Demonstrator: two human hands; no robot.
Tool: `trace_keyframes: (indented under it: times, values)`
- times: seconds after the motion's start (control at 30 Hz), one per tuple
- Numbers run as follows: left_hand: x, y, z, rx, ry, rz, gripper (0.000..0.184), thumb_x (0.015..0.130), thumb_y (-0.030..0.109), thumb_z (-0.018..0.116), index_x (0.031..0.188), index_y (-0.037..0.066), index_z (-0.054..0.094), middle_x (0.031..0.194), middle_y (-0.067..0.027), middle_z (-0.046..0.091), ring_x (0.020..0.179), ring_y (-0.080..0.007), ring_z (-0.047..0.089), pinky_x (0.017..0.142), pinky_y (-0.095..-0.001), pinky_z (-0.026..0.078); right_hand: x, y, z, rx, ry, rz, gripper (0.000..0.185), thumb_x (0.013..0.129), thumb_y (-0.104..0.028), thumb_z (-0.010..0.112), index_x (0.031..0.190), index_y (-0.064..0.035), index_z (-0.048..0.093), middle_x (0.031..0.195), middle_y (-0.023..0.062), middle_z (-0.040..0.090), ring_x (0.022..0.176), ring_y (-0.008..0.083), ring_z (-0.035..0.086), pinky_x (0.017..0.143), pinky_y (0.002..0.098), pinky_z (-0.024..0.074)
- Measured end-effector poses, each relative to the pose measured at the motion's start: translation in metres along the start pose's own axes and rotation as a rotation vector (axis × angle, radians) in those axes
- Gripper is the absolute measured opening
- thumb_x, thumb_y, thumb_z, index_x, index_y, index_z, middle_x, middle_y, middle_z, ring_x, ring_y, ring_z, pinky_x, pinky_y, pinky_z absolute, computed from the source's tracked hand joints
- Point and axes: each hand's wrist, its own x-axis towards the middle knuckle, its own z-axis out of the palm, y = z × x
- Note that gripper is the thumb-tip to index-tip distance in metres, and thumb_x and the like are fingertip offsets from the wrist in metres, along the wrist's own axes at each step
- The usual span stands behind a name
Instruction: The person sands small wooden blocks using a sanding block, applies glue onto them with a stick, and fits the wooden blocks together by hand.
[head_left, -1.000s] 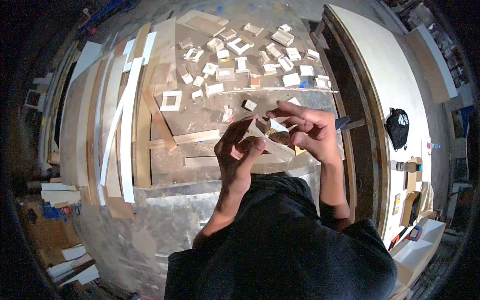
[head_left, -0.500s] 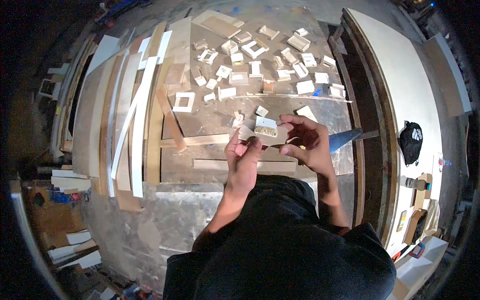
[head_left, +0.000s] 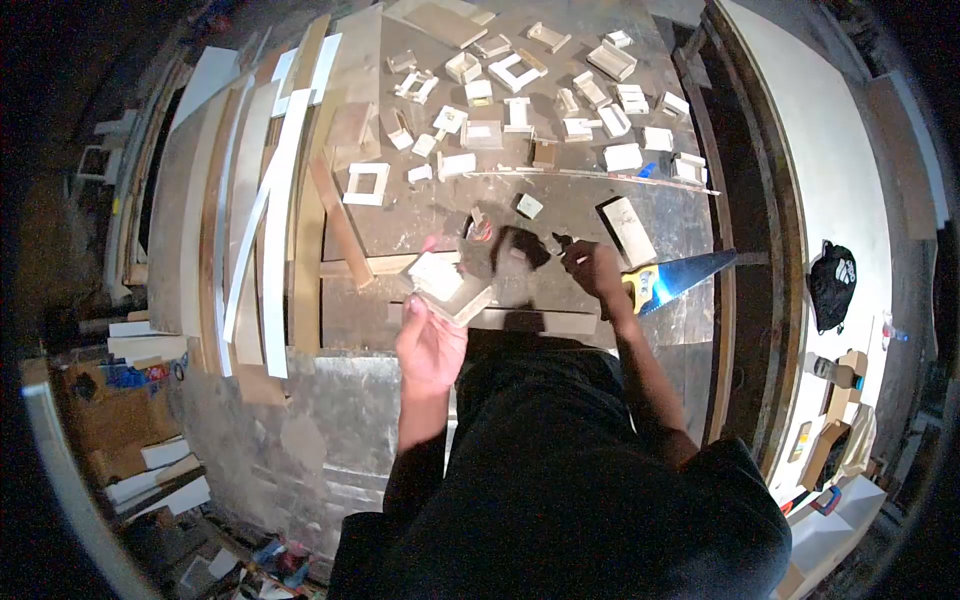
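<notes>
My left hand holds a small wooden assembly of flat boards from below, tilted, with its pale face up. My right hand is apart from it to the right, in shadow, fingers curled together. A dark tip shows at those fingers; I cannot make out what it is. Just right of that hand lies a handsaw with a yellow and black handle. Beyond the hand rests a rectangular wooden block. A small square wood piece and a small reddish item lie ahead.
Many small wooden assemblies are spread over the far part of the worktable. Long boards and strips are stacked at the left. A long pale panel on the right bears a black cloth item and boxes.
My right hand has let go of the wooden assembly and moved right, uncovering the saw's handle. My left hand has shifted left and slightly down with the assembly, now turned and tilted.
</notes>
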Motion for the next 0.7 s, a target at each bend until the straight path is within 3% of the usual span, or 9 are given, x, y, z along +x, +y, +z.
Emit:
trace_keyframes:
  times: [0.1,0.23,0.33,0.43,0.6,0.7]
  values:
    - [0.000,0.014,0.001,0.031,-0.036,0.012,0.078,0.094,0.025,0.062,0.152,0.000,0.015,0.135,-0.0150,0.051,0.125,-0.0250,0.052,0.108,-0.0419,0.044,0.003,-0.006,0.021,-0.137,0.049,0.031,0.023,0.078,-0.012,0.072,0.100,-0.0051,0.070,0.086,0.0161,0.071,0.079,0.0323,0.070,0.069,0.0403,0.0550]
    - [-0.003,0.031,0.008,0.106,0.136,0.170,0.087,0.086,0.016,0.070,0.153,0.005,0.015,0.134,-0.0138,0.052,0.123,-0.0252,0.054,0.109,-0.0459,0.042,0.011,-0.012,0.037,-0.191,0.177,-0.006,0.025,0.077,-0.010,0.071,0.101,-0.0071,0.068,0.088,0.0148,0.069,0.086,0.0357,0.066,0.074,0.0440,0.0536]
    - [-0.006,0.045,0.000,0.257,0.144,0.254,0.088,0.084,0.011,0.068,0.154,0.006,0.014,0.131,-0.0104,0.054,0.120,-0.0242,0.056,0.109,-0.0471,0.042,0.017,-0.014,0.054,-0.237,0.118,-0.084,0.027,0.077,-0.012,0.071,0.105,-0.0095,0.069,0.094,0.0149,0.069,0.088,0.0346,0.066,0.076,0.0431,0.0532]
    - [-0.003,0.050,-0.001,0.288,0.133,0.258,0.089,0.085,0.010,0.067,0.154,0.007,0.013,0.127,-0.0107,0.057,0.117,-0.0242,0.058,0.108,-0.0479,0.043,0.028,-0.005,0.089,-0.336,0.016,-0.145,0.038,0.079,-0.024,0.072,0.115,-0.0114,0.065,0.096,0.0156,0.068,0.087,0.0333,0.067,0.077,0.0428,0.0535]
    - [-0.003,0.052,-0.003,0.250,0.068,0.162,0.092,0.083,0.012,0.070,0.154,0.007,0.011,0.120,-0.0141,0.061,0.111,-0.0286,0.062,0.099,-0.0468,0.051,0.048,-0.025,0.112,-0.489,-0.087,-0.076,0.032,0.084,-0.030,0.067,0.108,-0.0095,0.061,0.100,0.0148,0.064,0.085,0.0360,0.067,0.074,0.0457,0.0541]
    - [0.005,0.043,0.011,0.234,0.057,0.161,0.095,0.082,0.017,0.073,0.152,0.001,0.011,0.120,-0.0144,0.061,0.110,-0.0288,0.062,0.097,-0.0448,0.052,0.057,-0.008,0.128,-0.490,-0.135,-0.070,0.030,0.085,-0.030,0.064,0.105,-0.0088,0.059,0.101,0.0154,0.063,0.085,0.0361,0.067,0.074,0.0460,0.0541]
